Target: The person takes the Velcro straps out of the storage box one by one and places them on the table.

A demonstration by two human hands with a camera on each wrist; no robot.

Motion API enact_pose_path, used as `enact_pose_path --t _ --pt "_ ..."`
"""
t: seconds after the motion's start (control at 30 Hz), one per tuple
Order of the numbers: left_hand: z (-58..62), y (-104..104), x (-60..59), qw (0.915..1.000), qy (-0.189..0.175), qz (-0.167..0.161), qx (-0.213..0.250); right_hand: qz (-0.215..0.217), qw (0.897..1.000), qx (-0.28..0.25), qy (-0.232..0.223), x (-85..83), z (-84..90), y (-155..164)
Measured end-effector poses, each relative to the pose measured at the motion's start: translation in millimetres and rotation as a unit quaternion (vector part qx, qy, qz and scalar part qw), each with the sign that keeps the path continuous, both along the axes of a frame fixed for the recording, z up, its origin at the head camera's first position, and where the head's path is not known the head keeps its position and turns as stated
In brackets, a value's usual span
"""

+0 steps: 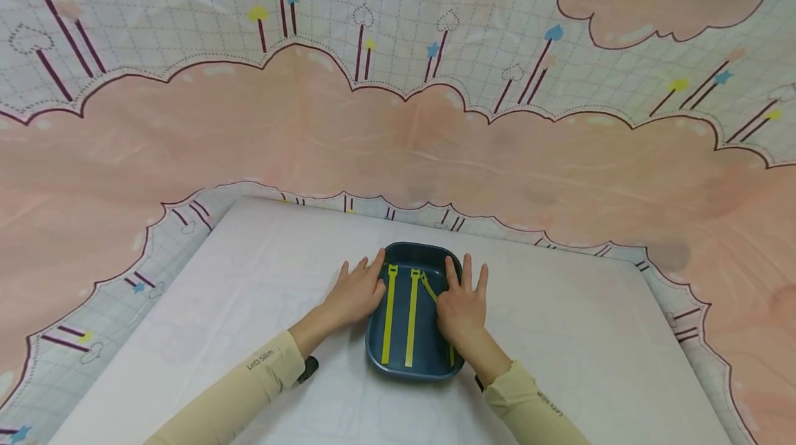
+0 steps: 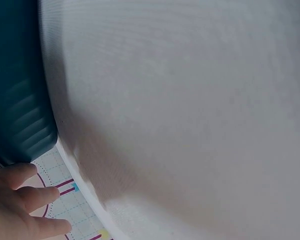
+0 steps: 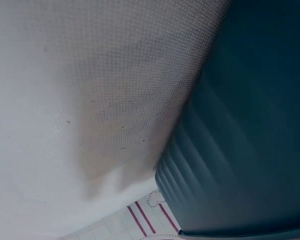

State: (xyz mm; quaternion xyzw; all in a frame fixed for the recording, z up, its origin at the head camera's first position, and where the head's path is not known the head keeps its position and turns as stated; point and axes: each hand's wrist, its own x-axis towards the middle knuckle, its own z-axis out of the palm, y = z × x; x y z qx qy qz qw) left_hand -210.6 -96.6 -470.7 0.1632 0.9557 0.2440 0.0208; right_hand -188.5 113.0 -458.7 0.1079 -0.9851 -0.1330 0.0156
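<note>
Patterned cloth backdrop (image 1: 398, 141): pink clouds, hearts, stars. White desk (image 1: 249, 293) below it. Dark blue tray (image 1: 413, 362) at near centre of desk, three yellow-green straps (image 1: 410, 320) lying lengthwise inside. Left hand (image 1: 356, 293) flat at tray's left rim, fingers straight and spread. Right hand (image 1: 463, 307) rests over tray's right side, fingers extended, touching the rightmost strap. Left sleeve (image 1: 249, 383) reads "Lets Slim".
</note>
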Motion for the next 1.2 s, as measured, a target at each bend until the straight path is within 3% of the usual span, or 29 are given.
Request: enact_pose_path --t 0.77,0.93,1.2 --pt "-0.9 2 -1.5 1.0 0.003 0.002 -0.003 -0.036 0.997 -0.057 0.021 -3.0 34.4 12" --pt "-1.4 2 -1.5 1.0 0.002 0.001 -0.003 -0.039 0.993 -0.106 0.013 -0.9 44.5 22" --pt "-1.4 2 -1.6 1.0 0.003 0.003 -0.008 -0.035 0.978 -0.205 0.003 3.8 59.3 38"
